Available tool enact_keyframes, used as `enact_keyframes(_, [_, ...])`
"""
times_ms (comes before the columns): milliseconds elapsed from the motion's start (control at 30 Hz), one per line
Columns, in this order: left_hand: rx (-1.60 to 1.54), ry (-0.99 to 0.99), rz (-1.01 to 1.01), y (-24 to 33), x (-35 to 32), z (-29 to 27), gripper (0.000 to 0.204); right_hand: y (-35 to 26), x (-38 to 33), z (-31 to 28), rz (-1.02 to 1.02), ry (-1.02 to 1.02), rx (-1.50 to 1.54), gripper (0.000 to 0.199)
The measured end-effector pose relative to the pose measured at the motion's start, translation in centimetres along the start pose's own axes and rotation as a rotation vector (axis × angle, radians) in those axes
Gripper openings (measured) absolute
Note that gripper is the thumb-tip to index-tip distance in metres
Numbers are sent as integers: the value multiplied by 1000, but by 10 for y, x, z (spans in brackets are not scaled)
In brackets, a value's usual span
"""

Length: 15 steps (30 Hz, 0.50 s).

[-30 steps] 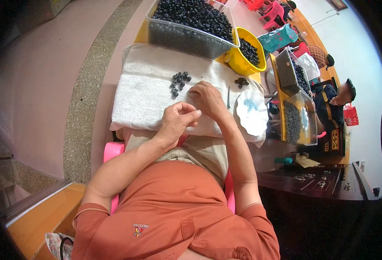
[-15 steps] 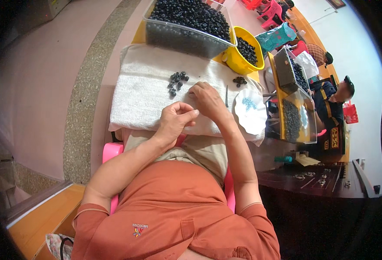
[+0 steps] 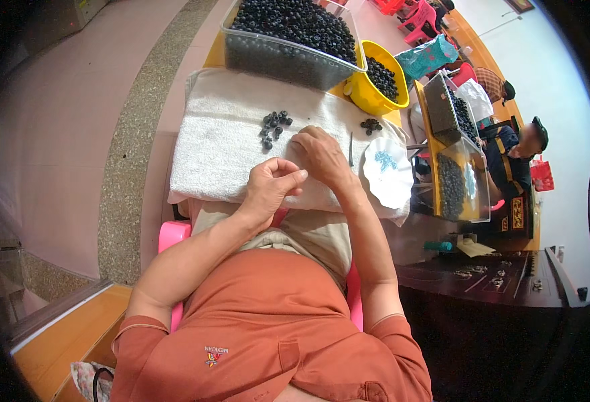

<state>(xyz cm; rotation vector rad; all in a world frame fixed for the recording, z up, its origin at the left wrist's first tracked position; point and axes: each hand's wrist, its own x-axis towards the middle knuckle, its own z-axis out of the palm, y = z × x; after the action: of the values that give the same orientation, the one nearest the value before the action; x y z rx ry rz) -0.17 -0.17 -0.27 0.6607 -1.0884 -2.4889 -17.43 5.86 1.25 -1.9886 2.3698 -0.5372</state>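
My left hand (image 3: 271,187) hovers over the near edge of a white towel (image 3: 204,147), its thumb and fingers closed together; whatever they may hold is hidden. Just beyond it, my right hand (image 3: 320,155) rests on the towel with bent fingers pressed together, and their tips hide anything in the grasp. A loose group of small black ring-shaped parts (image 3: 268,122) lies past my hands, to the left. To the right are a smaller cluster of dark parts (image 3: 371,125), a thin dark pointed tool (image 3: 350,149) and a white scalloped plate (image 3: 390,182) bearing tiny blue pieces (image 3: 385,161).
A clear bin (image 3: 288,60) heaped with black parts stands at the towel's far side, beside a yellow basket (image 3: 369,97) of similar parts. Further right, more bins (image 3: 466,181) stand near a seated person (image 3: 509,161). A dark table (image 3: 442,275) is at the lower right.
My right hand has shifted very slightly over the towel. My left hand and the parts look unmoved.
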Motion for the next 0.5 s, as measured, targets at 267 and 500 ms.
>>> enact_keyframes(267, [-13,-1,0,0,1,0,15,-1,1,2,-81,47,-90,24])
enact_keyframes(500, [-11,3,4,0,1,0,14,-1,5,3,-67,28,-106,21])
